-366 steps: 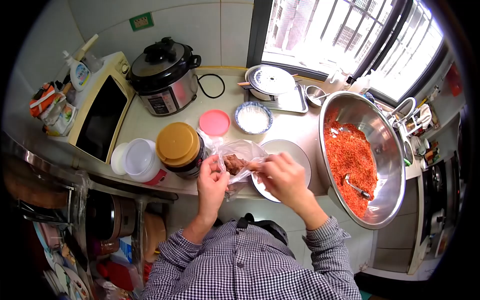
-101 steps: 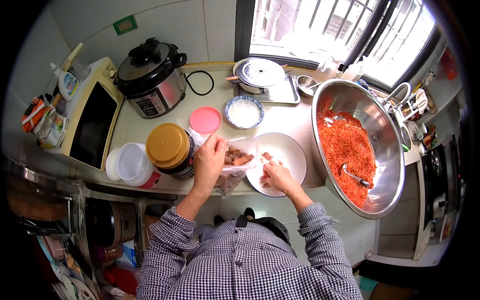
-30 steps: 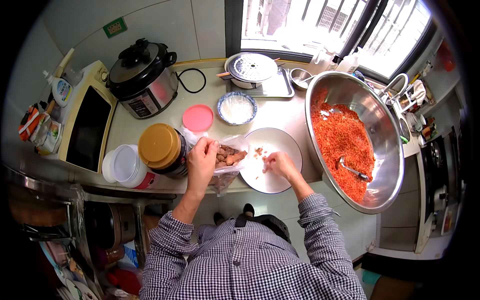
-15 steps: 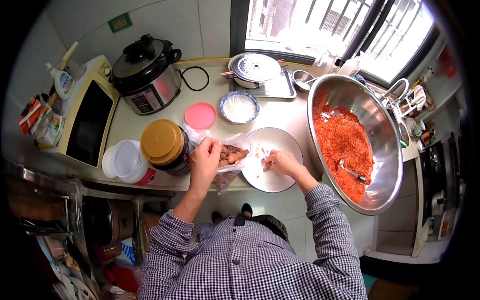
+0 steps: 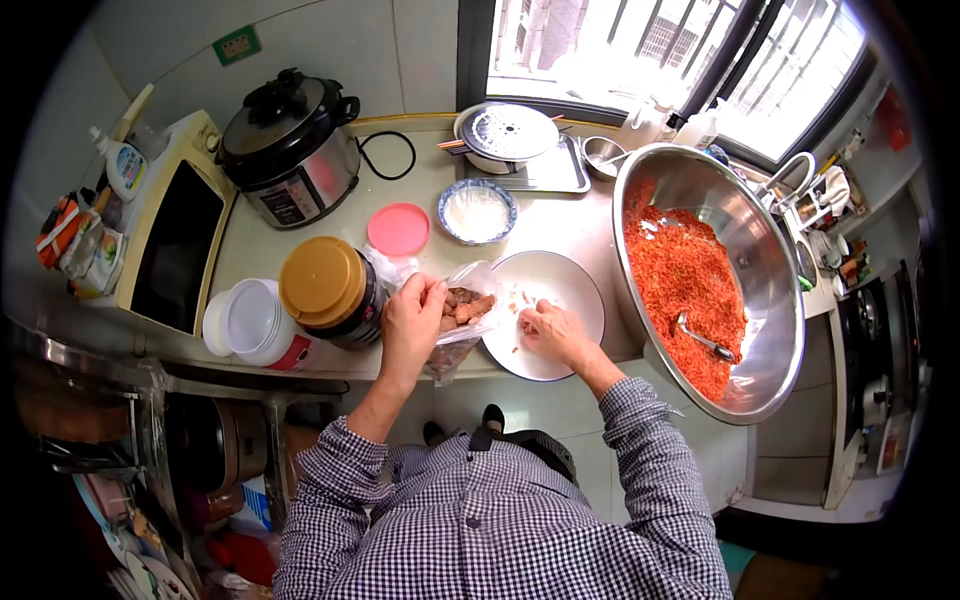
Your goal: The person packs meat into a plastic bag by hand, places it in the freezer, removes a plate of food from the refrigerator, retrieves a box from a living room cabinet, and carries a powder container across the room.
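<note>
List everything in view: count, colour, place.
Plastic bag: 1, clear, counter front
Lumpy chunks: several, brown, in bag
Round dish: 1, white, counter front
Steel bowl: 1, silver, right
Chopped food heap: 1, orange-red, in steel bowl
Metal spoon: 1, silver, on heap
Wide jar: 1, black and gold, left
Plastic tub: 1, white, beside jar
Flat round lid: 1, pink, behind bag
Patterned bowl: 1, blue-white, mid-counter
Lidded cooker: 1, black-silver, back left
Microwave: 1, cream, far left
Metal tray: 1, silver, near window
Shelf clutter: uncountable, mixed, lower left
Left hand: 1, bare, gripping bag
Right hand: 1, bare, at dish
</note>
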The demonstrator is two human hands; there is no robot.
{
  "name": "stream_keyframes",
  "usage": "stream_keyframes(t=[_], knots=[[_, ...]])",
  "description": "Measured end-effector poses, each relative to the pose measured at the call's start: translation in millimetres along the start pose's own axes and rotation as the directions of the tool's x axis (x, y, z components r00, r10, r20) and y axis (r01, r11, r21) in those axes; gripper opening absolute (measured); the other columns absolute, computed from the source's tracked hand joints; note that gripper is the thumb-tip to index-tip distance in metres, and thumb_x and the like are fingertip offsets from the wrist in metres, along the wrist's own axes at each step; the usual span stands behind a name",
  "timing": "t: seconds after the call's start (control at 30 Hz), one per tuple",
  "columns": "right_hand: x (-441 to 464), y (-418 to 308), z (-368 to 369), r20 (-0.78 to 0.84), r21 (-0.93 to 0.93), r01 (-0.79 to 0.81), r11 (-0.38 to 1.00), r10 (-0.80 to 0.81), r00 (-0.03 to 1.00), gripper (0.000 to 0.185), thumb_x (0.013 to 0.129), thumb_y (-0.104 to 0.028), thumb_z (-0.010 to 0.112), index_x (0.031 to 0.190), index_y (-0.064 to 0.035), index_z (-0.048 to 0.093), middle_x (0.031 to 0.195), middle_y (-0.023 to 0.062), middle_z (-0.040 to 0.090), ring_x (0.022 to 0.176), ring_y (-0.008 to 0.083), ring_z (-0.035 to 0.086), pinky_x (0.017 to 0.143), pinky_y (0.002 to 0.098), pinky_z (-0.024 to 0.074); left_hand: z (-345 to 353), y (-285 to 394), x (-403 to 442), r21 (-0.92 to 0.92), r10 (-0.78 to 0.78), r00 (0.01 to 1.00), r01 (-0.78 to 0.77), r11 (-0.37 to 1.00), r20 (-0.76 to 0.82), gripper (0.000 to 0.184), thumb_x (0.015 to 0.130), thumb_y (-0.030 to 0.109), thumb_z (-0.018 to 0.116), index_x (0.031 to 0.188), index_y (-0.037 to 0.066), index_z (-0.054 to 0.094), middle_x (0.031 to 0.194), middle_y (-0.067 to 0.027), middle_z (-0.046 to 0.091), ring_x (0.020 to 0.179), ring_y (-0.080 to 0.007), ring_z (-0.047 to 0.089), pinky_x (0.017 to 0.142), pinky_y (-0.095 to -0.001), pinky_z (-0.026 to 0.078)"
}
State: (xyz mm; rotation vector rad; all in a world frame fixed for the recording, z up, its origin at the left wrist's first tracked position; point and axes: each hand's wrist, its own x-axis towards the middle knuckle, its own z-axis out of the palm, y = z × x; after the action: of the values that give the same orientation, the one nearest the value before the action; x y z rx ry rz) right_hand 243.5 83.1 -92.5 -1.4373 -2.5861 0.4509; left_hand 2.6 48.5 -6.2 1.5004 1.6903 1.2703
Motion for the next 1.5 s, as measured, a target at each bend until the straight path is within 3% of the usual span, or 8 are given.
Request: stream_keyframes(t=[0.4,0.5,0.7,0.77,0.93,1.2,1.37,1.5], knots=[[-3,30,27,-0.087,0.073,-0.091,0.993,0.097,0.991,0.008,0.069,-0.002,0.057,0.076,-0.0026,0.059,0.076,0.0123,0.057,0.069,0.0247,0.059,0.064,0.0353,0.0490,-5,-6,-1,-0.076,-0.016,1.000,0.016,0.997,0.005,0.018,0.086,0.017,0.054,0.081,0.000,0.056,0.065,-0.0108,0.060,0.057,-0.0203,0.057,0.055,-0.0324,0.043],[3,-6,-32,0.243,0.494,-0.399,0.773,0.318,0.917,0.007,0.068,-0.004,0.057,0.075,-0.0017,0.059,0.077,0.0133,0.057,0.066,0.0229,0.058,0.063,0.0317,0.0473,-6,-11,2,-0.053,-0.015,1.000,0.015,0.998,-0.003,0.019,0.086,0.018,0.055,0.081,0.000,0.056,0.065,-0.0108,0.059,0.057,-0.0203,0.056,0.055,-0.0325,0.043],[40,-89,-53,-0.234,0.608,0.156,0.778,-0.012,0.972,0.009,0.076,-0.009,0.058,0.084,-0.0054,0.062,0.083,0.0088,0.059,0.072,0.0237,0.059,0.066,0.0322,0.0477,-7,-1,3,-0.069,-0.042,0.999,0.041,0.997,-0.011,0.018,0.086,0.018,0.056,0.082,0.000,0.056,0.064,-0.0110,0.059,0.056,-0.0208,0.055,0.055,-0.0326,0.044],[51,-101,-47,-0.305,0.305,0.291,0.907,-0.196,0.932,0.011,0.079,-0.015,0.057,0.086,-0.0078,0.063,0.086,0.0087,0.059,0.075,0.0285,0.059,0.068,0.0354,0.0477,-10,2,6,-0.100,-0.030,0.999,0.026,0.995,-0.035,0.018,0.085,0.018,0.056,0.083,0.000,0.057,0.063,-0.0110,0.059,0.056,-0.0213,0.056,0.056,-0.0326,0.044],[45,-83,-61,-0.226,0.468,0.017,0.883,0.101,0.969,0.013,0.079,-0.019,0.059,0.083,-0.0069,0.064,0.079,0.0090,0.059,0.069,0.0235,0.059,0.063,0.0338,0.0466,-16,-18,5,-0.074,-0.062,0.998,0.062,0.995,0.006,0.024,0.081,0.021,0.062,0.091,0.000,0.057,0.077,-0.0116,0.059,0.066,-0.0229,0.058,0.061,-0.0337,0.046],[34,-38,-12,-0.165,0.979,0.054,0.197,0.606,0.778,0.040,0.085,-0.026,0.059,0.116,-0.0032,0.047,0.102,0.0066,0.052,0.090,0.0145,0.053,0.073,0.0288,0.0467,-15,-1,-12,0.557,0.226,0.912,-0.390,0.734,0.342,0.096,0.056,0.022,0.078,0.135,0.003,0.028,0.104,-0.0148,0.049,0.089,-0.0294,0.057,0.072,-0.0394,0.047],[51,-51,12,0.021,0.884,0.292,-0.364,0.656,0.755,0.053,0.087,-0.025,0.053,0.132,-0.0114,0.028,0.124,0.0088,0.038,0.106,0.0217,0.045,0.085,0.0404,0.0441,7,-26,1,0.522,0.300,0.921,-0.389,0.759,0.250,0.095,0.057,0.017,0.075,0.136,0.005,0.024,0.089,-0.0157,0.059,0.077,-0.0329,0.060,0.065,-0.0400,0.048],[67,-87,14,-0.018,0.790,0.437,-0.429,0.697,0.717,0.062,0.087,-0.022,0.052,0.136,-0.0109,0.016,0.136,0.0143,0.022,0.110,0.0258,0.042,0.083,0.0450,0.0457,16,-9,14,0.466,0.124,0.939,-0.270,0.842,0.320,0.081,0.063,0.019,0.069,0.134,0.012,0.031,0.090,-0.0157,0.062,0.078,-0.0327,0.062,0.065,-0.0409,0.048]])
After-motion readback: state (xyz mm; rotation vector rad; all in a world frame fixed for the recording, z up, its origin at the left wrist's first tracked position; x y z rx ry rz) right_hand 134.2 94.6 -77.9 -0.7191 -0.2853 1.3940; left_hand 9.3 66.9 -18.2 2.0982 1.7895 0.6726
